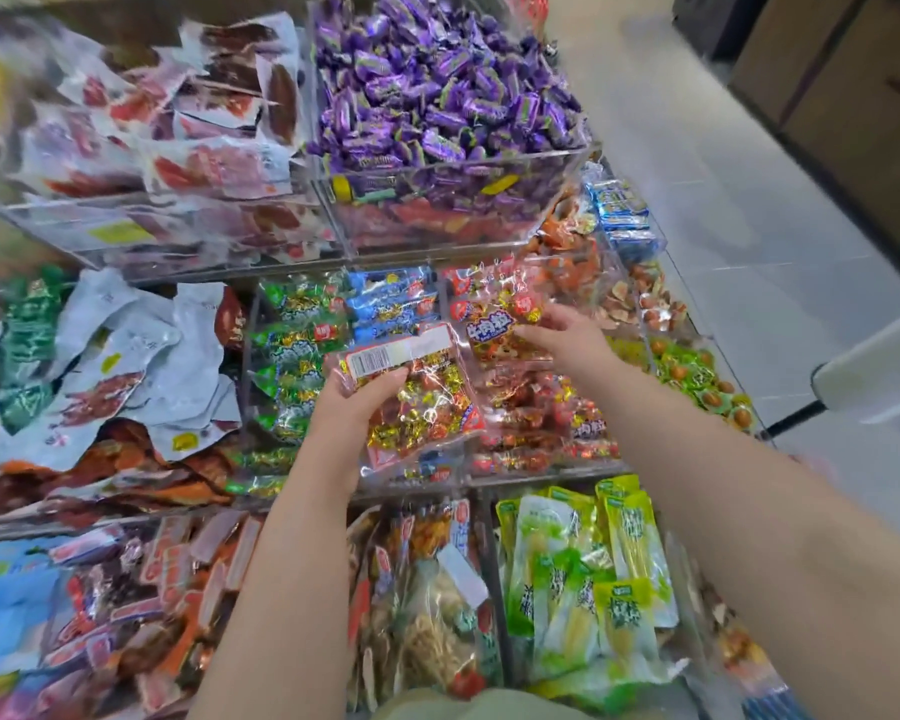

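While clear bins (567,150) flank tiled floor (723,200), left hand (354,407) grips barcoded bag (427,402), right hand (572,340) pinches red bag (489,309).

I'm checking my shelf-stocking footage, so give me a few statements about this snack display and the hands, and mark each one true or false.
1. The left hand holds the barcode bag of red and gold sweets. True.
2. The right hand hangs free. False: it pinches a red-label bag.
3. The purple sweets sit on a higher tier than both hands. True.
4. The green packs lie beside the purple sweets. False: they lie on the lowest tier, under the right arm.
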`<state>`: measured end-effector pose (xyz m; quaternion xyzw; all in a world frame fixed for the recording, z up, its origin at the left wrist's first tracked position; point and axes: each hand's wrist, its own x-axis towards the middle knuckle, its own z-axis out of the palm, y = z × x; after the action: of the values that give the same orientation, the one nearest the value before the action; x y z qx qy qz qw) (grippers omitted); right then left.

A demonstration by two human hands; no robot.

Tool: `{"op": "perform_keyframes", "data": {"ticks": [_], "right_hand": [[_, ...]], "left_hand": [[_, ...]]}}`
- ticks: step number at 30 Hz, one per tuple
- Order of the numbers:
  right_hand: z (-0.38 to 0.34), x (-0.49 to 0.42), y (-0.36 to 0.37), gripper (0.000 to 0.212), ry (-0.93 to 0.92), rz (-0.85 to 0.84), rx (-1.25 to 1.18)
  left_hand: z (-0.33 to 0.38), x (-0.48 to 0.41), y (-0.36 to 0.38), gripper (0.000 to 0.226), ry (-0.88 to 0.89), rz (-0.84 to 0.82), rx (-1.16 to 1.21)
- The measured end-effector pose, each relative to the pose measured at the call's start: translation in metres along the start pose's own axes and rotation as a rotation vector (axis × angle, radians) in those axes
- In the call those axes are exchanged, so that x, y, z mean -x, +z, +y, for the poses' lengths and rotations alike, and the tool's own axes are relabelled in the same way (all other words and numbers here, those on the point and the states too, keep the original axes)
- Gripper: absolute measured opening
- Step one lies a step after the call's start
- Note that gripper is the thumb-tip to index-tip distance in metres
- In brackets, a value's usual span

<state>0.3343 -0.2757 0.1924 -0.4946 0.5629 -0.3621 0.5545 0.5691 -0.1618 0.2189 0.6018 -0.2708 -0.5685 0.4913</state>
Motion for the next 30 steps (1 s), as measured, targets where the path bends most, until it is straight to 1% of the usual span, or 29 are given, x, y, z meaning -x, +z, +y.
{"op": "perform_keyframes", "data": {"ticks": [1, 2, 3, 4, 8, 9, 11, 12, 14, 16, 18, 22, 24, 26, 27, 30], "right_hand": [[0.004, -0.01, 0.003, 0.013, -0.019, 0.019, 0.088], [0.011, -0.02, 0.005, 0.018, -0.04, 0.039, 0.212], [0.019, -0.03, 0.004, 0.029, -0.051, 0.052, 0.327], [0.025, -0.037, 0.004, 0.042, -0.044, 0.05, 0.387], [0.048, -0.048, 0.008, 0.094, -0.045, -0.054, 0.365], [0.052, -0.047, 0.011, 0.105, -0.063, -0.065, 0.391], [0.063, -0.046, 0.017, 0.121, -0.129, -0.034, 0.471], [0.067, -0.046, 0.019, 0.125, -0.164, 0.001, 0.488], [0.068, -0.05, 0.024, 0.126, -0.211, 0.108, 0.438], [0.063, -0.059, 0.032, 0.124, -0.216, 0.221, 0.363], [0.059, -0.065, 0.043, 0.125, -0.205, 0.259, 0.38], [0.067, -0.058, 0.053, 0.129, -0.204, 0.232, 0.456], [0.069, -0.056, 0.044, 0.135, -0.19, 0.16, 0.485], [0.067, -0.057, 0.035, 0.145, -0.123, 0.079, 0.468], [0.064, -0.058, 0.032, 0.147, -0.083, 0.063, 0.439], [0.061, -0.059, 0.025, 0.145, -0.024, 0.101, 0.382]], "left_hand": [[0.001, -0.004, 0.001, 0.031, -0.01, -0.001, 0.014], [0.003, -0.008, 0.003, 0.038, -0.019, -0.004, 0.027], [0.004, -0.012, 0.004, 0.044, -0.026, -0.004, 0.035], [0.004, -0.016, 0.005, 0.048, -0.031, -0.001, 0.042], [0.003, -0.026, 0.009, 0.045, -0.047, 0.018, 0.073], [0.002, -0.027, 0.01, 0.046, -0.054, 0.026, 0.079], [0.001, -0.029, 0.011, 0.046, -0.066, 0.04, 0.089], [0.001, -0.03, 0.011, 0.047, -0.07, 0.04, 0.093], [0.002, -0.031, 0.012, 0.054, -0.072, 0.037, 0.092], [0.003, -0.031, 0.012, 0.057, -0.069, 0.038, 0.088], [0.003, -0.031, 0.014, 0.055, -0.064, 0.036, 0.087], [0.003, -0.031, 0.018, 0.048, -0.069, 0.05, 0.082], [0.003, -0.031, 0.02, 0.045, -0.076, 0.042, 0.08], [0.004, -0.032, 0.021, 0.044, -0.077, 0.024, 0.074], [0.004, -0.032, 0.022, 0.046, -0.078, 0.019, 0.072], [0.006, -0.033, 0.024, 0.051, -0.087, 0.022, 0.08]]}}
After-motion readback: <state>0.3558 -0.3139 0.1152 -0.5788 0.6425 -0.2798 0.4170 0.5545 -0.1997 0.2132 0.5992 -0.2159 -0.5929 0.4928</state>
